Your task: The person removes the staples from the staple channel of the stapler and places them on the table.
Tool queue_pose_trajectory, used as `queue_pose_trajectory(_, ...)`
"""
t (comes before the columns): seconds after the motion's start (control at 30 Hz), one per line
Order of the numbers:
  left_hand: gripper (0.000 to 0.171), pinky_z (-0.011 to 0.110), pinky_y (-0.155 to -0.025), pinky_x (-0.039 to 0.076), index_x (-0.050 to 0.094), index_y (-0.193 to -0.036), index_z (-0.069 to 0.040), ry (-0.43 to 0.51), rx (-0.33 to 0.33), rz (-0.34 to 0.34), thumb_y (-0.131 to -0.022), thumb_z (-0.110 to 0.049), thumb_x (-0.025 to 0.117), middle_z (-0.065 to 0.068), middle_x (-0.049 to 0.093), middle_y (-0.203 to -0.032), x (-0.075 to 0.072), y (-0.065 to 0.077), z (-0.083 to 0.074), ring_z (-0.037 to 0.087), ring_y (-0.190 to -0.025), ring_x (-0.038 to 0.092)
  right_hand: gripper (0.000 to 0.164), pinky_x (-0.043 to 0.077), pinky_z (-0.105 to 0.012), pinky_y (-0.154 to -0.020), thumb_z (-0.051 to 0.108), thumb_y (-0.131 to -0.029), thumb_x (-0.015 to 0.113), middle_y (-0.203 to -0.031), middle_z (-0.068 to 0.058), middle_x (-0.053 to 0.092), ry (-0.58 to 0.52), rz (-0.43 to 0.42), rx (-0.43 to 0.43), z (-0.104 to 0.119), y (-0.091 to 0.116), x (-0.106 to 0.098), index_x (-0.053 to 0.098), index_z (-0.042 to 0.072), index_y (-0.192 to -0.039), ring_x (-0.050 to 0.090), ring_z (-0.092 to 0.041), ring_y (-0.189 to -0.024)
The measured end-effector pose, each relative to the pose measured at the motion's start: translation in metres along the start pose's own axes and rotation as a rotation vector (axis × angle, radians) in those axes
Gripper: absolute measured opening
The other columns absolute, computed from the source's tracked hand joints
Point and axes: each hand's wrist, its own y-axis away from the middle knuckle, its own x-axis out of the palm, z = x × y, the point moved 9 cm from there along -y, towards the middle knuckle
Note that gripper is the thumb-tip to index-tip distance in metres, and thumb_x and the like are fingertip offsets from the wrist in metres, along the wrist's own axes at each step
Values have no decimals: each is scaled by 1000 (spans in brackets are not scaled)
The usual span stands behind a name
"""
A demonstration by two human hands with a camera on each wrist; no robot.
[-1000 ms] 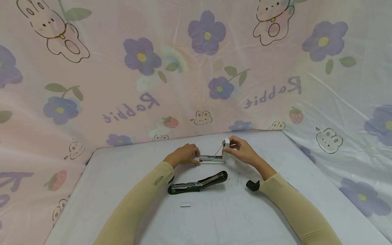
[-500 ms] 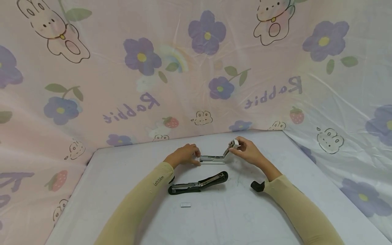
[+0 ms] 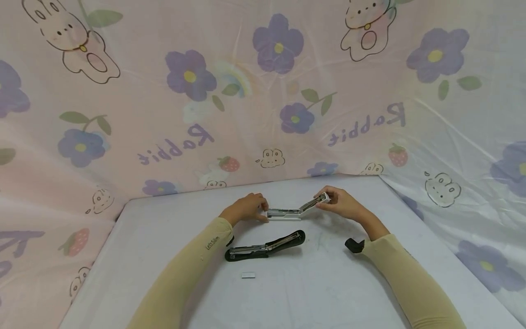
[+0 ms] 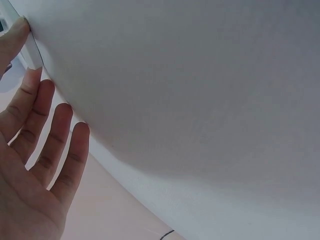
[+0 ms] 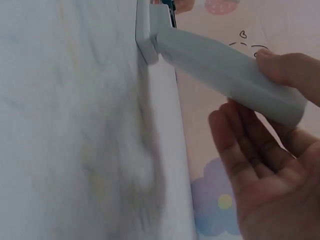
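A white stapler [image 3: 284, 212] is folded open near the far side of the table, its base down and its top arm tilted up to the right. My left hand [image 3: 246, 208] pinches the left end of the base; in the left wrist view, thumb and index finger meet its white tip [image 4: 34, 56]. With my right hand [image 3: 339, 203] I grip the end of the top arm [image 5: 215, 70], thumb on one side and fingers on the other. Closer to me lies a black stapler [image 3: 267, 249], also spread open with its metal parts showing.
A short strip of staples [image 3: 248, 275] lies in front of the black stapler on the white table [image 3: 304, 292]. A patterned cloth [image 3: 246, 109] hangs behind the table. A black wrist device [image 3: 355, 245] is on the right sleeve.
My right hand has swung the white stapler's top arm from nearly upright outward and down to the right. A thin rod seen slanting across it earlier no longer shows. The left hand stays put.
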Motion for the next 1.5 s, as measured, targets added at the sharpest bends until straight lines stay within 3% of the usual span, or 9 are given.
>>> queue_pose_trajectory(0.17, 34, 46, -102, 52, 72, -110, -19, 3, -2, -2, -91, -41, 88, -2, 62, -115, 4, -3, 4, 20, -110, 57, 23, 49, -27, -72, 8, -97, 81, -112, -14, 67, 3, 40, -5, -2, 1, -1, 70, 4, -116, 61, -13, -84)
queue_pose_trajectory(0.33, 34, 45, -101, 52, 71, -109, -20, 7, -10, 4, -90, -42, 89, -2, 62, -115, 3, -4, 4, 20, -111, 57, 22, 44, -26, -69, 10, -96, 82, -110, -12, 70, 97, 71, -1, -4, 1, -2, 69, 5, -113, 54, -14, -82)
queue_pose_trajectory(0.53, 33, 44, -102, 52, 71, -108, -21, 16, -9, 6, -90, -42, 89, -3, 62, -114, 2, -2, 3, 19, -111, 57, 25, 50, -35, -87, 18, -98, 82, -115, -8, 74, 228, 98, 18, -6, 3, 1, 69, 7, -116, 64, -21, -102)
queue_pose_trajectory(0.7, 33, 43, -102, 51, 71, -108, -21, 11, -13, 9, -90, -43, 88, -4, 62, -114, 3, -1, 2, 18, -111, 56, 30, 51, -56, -102, 19, -97, 82, -118, -12, 72, 326, -6, -78, 11, 1, 1, 69, 2, -119, 67, -34, -112)
queue_pose_trajectory(0.83, 32, 41, -101, 51, 72, -108, -21, 8, -10, 6, -91, -43, 88, -4, 62, -114, 2, -1, 3, 17, -109, 56, 28, 52, -60, -102, 17, -98, 82, -118, -8, 71, 352, -93, -162, 30, -3, 6, 71, 3, -119, 66, -36, -113)
queue_pose_trajectory(1.07, 33, 41, -102, 51, 72, -108, -21, 9, 2, 1, -91, -44, 88, -4, 62, -114, 3, -3, 6, 17, -109, 56, 21, 55, -55, -93, 12, -96, 83, -112, -3, 71, 295, -91, -239, 47, -13, 34, 73, 5, -113, 66, -26, -102)
queue_pose_trajectory(1.3, 33, 39, -99, 49, 71, -108, -21, 17, -1, -2, -90, -44, 89, -4, 61, -109, 6, -5, 9, 15, -104, 54, 17, 57, -48, -91, 13, -97, 82, -110, 0, 70, 261, 7, -212, 45, -29, 66, 73, 12, -111, 64, -21, -100)
queue_pose_trajectory(1.5, 34, 38, -97, 48, 72, -109, -20, 12, 0, -1, -90, -42, 89, -4, 60, -108, 6, -6, 8, 16, -103, 53, 14, 56, -36, -81, 13, -97, 82, -105, 1, 69, 281, 56, -223, 43, -41, 85, 75, 13, -109, 62, -14, -90)
